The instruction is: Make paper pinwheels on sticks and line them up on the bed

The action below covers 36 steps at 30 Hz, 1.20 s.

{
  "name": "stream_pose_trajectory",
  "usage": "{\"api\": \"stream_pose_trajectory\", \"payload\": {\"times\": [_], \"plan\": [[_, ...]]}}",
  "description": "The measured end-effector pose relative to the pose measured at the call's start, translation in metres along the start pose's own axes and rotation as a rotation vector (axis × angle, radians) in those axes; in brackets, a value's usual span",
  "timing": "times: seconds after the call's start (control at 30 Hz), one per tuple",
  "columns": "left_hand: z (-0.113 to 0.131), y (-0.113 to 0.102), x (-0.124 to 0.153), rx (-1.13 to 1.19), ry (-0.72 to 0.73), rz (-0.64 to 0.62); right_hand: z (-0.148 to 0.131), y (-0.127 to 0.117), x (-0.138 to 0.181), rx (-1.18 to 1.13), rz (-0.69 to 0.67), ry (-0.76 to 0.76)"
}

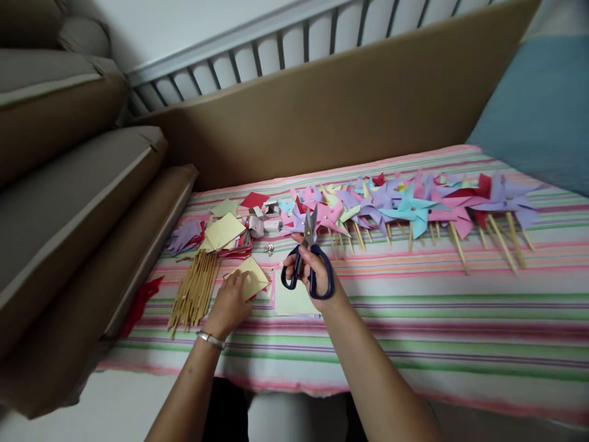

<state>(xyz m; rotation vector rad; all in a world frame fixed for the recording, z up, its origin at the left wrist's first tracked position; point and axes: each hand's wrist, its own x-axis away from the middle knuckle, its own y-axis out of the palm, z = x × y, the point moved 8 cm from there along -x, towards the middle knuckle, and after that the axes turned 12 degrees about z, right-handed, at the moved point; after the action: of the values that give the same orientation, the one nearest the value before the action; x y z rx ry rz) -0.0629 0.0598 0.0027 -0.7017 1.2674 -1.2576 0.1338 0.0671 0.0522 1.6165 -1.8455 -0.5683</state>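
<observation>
Yellow paper square (254,279) is lying under the left hand (232,304), whose grip cannot be told, and left of the right hand (318,270), which is gripping scissors (308,234), blades pointing away from the wearer.

A brown panel (345,110) fronts a slatted rail (269,56); white wall (184,24) behind; cushions (73,190) stacked left; pale floor (124,402).

The head camera looks forward and down over striped cloth (442,313).
</observation>
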Motion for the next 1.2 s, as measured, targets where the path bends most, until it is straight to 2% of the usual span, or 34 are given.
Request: {"api": "stream_pose_trajectory", "payload": {"times": [0.17,0.37,0.53,0.67,0.8,0.93,1.03,1.1,1.2], "plan": [[0.0,-0.009,-0.008,0.098,-0.002,-0.069,0.01,0.012,-0.007,-0.004,-0.016,0.029],[-0.005,-0.014,-0.022,0.19,-0.093,-0.161,0.015,0.02,-0.014,0.007,0.001,0.018],[-0.022,-0.013,-0.024,0.284,-0.158,-0.181,0.023,0.016,-0.017,0.071,0.034,0.014],[-0.04,-0.007,-0.026,0.384,-0.196,-0.11,0.032,0.014,-0.02,0.124,0.021,0.028],[-0.046,-0.007,-0.031,0.526,-0.201,-0.004,0.042,0.02,-0.022,0.174,0.006,0.021],[-0.051,-0.027,-0.039,0.805,-0.339,0.092,0.047,0.025,-0.02,0.278,0.003,-0.038],[-0.051,-0.04,-0.04,0.929,-0.412,0.089,0.046,0.025,-0.019,0.307,0.012,-0.084],[-0.045,-0.039,-0.038,0.883,-0.371,0.049,0.044,0.025,-0.018,0.295,0.013,-0.082],[-0.027,-0.026,-0.032,0.63,-0.175,0.0,0.041,0.023,-0.017,0.273,0.016,-0.078]]}}
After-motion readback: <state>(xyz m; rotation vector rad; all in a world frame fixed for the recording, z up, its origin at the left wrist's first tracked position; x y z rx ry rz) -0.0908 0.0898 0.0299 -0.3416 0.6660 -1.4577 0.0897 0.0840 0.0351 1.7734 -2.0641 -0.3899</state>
